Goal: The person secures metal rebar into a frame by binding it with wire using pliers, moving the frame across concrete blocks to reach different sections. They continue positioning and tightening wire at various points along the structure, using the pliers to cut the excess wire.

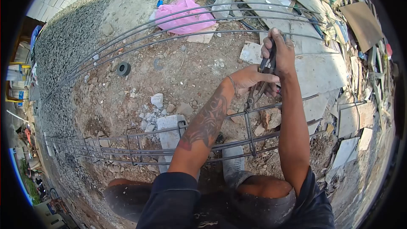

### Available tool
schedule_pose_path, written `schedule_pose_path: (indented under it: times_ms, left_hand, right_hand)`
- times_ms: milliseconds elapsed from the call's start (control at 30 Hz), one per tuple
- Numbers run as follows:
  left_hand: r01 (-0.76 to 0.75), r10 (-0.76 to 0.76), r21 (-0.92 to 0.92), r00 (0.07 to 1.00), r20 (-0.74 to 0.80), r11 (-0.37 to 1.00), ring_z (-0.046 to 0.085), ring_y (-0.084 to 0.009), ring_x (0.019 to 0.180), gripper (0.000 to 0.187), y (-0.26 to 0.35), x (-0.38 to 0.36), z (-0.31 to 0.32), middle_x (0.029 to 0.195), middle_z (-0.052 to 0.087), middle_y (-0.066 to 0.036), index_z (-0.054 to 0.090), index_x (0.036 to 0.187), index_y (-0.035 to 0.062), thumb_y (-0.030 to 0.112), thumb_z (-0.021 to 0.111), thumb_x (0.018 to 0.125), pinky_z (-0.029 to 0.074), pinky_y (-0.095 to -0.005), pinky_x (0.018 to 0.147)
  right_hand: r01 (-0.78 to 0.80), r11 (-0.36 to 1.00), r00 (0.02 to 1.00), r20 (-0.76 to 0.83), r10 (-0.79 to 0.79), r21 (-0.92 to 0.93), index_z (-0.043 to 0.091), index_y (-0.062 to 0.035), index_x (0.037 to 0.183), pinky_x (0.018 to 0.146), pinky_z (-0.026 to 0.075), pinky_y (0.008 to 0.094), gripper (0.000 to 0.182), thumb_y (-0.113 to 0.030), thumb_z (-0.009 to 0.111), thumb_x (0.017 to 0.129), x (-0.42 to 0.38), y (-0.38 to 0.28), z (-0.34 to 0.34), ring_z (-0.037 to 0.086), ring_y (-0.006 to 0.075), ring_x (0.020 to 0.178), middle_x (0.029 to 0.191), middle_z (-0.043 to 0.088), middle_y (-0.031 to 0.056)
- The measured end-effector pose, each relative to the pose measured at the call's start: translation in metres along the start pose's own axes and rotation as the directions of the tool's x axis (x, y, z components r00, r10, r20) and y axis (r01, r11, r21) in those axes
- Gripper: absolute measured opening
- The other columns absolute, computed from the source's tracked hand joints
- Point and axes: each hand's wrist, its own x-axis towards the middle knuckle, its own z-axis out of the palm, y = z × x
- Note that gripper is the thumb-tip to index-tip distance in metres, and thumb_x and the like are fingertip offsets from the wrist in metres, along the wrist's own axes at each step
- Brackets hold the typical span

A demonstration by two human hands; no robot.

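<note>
Both hands grip one pair of pliers (262, 82): right hand (280, 51) clenched high, left hand (251, 78) closed lower, apparently nipping one stirrup (250, 131) on four rebars (127, 144).

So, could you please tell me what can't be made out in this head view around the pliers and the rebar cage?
- Pliers tip: too small to tell whether it grips tie wire at the stirrup.
- Left hand fingers: partly hidden behind the right forearm.
- Right hand grip: its palm side faces away.
- Rebar cage far end: shrunk by lens distortion at the left edge.
</note>
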Motion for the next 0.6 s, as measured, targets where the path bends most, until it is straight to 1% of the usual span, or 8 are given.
schedule_pose_path:
  times_ms: [33, 167, 233, 367, 433, 500, 567, 600]
  left_hand:
    - [0.15, -0.126, -0.188, 0.983, 0.137, 0.971, 0.056, -0.0177, 0.056, 0.023, 0.005, 0.006, 0.002, 0.066, 0.057, -0.005, 0.06, 0.087, 0.0004, 0.021, 0.066, 0.08, 0.046, -0.0278, 0.055]
    - [0.179, -0.147, -0.224, 0.978, 0.151, 0.958, 0.038, -0.0099, 0.042, 0.024, 0.0, 0.006, 0.006, 0.052, 0.04, 0.003, 0.05, 0.066, 0.0086, 0.019, 0.064, 0.082, 0.03, -0.0253, 0.041]
    - [0.14, -0.136, -0.131, 0.99, 0.037, 0.982, 0.031, -0.0079, 0.041, 0.031, 0.001, 0.002, 0.02, 0.049, 0.032, 0.005, 0.042, 0.06, 0.0104, 0.02, 0.06, 0.083, 0.024, -0.0258, 0.04]
    - [0.074, 0.013, 0.225, 0.931, -0.364, 0.972, 0.041, -0.0129, 0.043, 0.026, -0.006, 0.005, 0.027, 0.05, 0.042, 0.0, 0.05, 0.065, 0.0036, 0.022, 0.06, 0.081, 0.033, -0.03, 0.043]
    - [0.081, 0.107, 0.348, 0.865, -0.49, 0.934, 0.046, -0.0166, 0.044, 0.025, -0.014, 0.005, 0.031, 0.051, 0.048, -0.004, 0.053, 0.068, 0.0005, 0.022, 0.06, 0.08, 0.037, -0.0322, 0.045]
    - [0.053, 0.349, 0.507, 0.664, -0.661, 0.86, 0.058, -0.0369, 0.059, 0.024, -0.021, 0.007, 0.036, 0.06, 0.057, -0.022, 0.054, 0.071, -0.0047, 0.018, 0.056, 0.078, 0.044, -0.0425, 0.056]
    - [0.078, 0.475, 0.632, 0.592, -0.652, 0.771, 0.059, -0.0392, 0.065, 0.024, -0.031, 0.008, 0.038, 0.065, 0.058, -0.023, 0.055, 0.073, -0.0047, 0.019, 0.057, 0.077, 0.045, -0.0432, 0.058]
    - [0.109, 0.604, 0.745, 0.515, -0.608, 0.658, 0.059, -0.0416, 0.071, 0.025, -0.035, 0.01, 0.039, 0.07, 0.06, -0.023, 0.056, 0.074, -0.0047, 0.02, 0.059, 0.077, 0.045, -0.044, 0.06]
  right_hand:
    - [0.001, 0.999, 1.0, 0.031, -0.002, 0.042, 0.05, -0.0061, 0.081, 0.046, 0.041, 0.0257, 0.025, -0.029, 0.053, 0.09, 0.001, 0.0, -0.003, 0.048, 0.0117, 0.049, 0.062, 0.048, 0.0017]
    - [-0.083, 0.995, 0.996, -0.036, 0.081, -0.054, 0.05, -0.007, 0.079, 0.047, 0.041, 0.0249, 0.026, -0.031, 0.057, 0.087, -0.008, -0.018, 0.002, 0.048, 0.0113, 0.05, 0.063, 0.048, 0.0008]
    - [-0.118, 0.989, 0.99, -0.083, 0.11, -0.093, 0.049, -0.0087, 0.075, 0.046, 0.04, 0.0248, 0.029, -0.033, 0.061, 0.085, -0.012, -0.027, 0.008, 0.046, 0.011, 0.048, 0.058, 0.045, -0.0002]
    - [-0.213, 0.968, 0.977, 0.031, 0.211, 0.134, 0.044, -0.0113, 0.068, 0.043, 0.037, 0.0242, 0.037, -0.038, 0.067, 0.079, -0.003, -0.022, 0.011, 0.042, 0.0106, 0.042, 0.051, 0.039, -0.0024]
    - [-0.188, 0.982, 0.982, 0.027, 0.188, 0.006, 0.045, -0.0119, 0.069, 0.045, 0.036, 0.0256, 0.037, -0.043, 0.062, 0.082, -0.004, -0.019, 0.022, 0.041, 0.0102, 0.044, 0.051, 0.036, -0.0033]
    - [-0.145, 0.972, 0.987, -0.094, 0.13, -0.185, 0.051, -0.0083, 0.072, 0.048, 0.039, 0.0261, 0.04, -0.045, 0.064, 0.08, -0.006, -0.013, 0.037, 0.045, 0.011, 0.047, 0.054, 0.043, -0.0003]
    - [0.024, 0.78, 0.917, -0.296, -0.266, -0.625, 0.054, -0.004, 0.076, 0.051, 0.041, 0.0264, 0.044, -0.046, 0.066, 0.078, -0.008, -0.001, 0.047, 0.049, 0.0119, 0.05, 0.058, 0.05, 0.0034]
    - [-0.042, 0.735, 0.918, -0.317, -0.239, -0.676, 0.054, -0.0028, 0.076, 0.049, 0.04, 0.0265, 0.043, -0.045, 0.064, 0.08, -0.012, -0.006, 0.054, 0.049, 0.0114, 0.051, 0.063, 0.054, 0.0038]
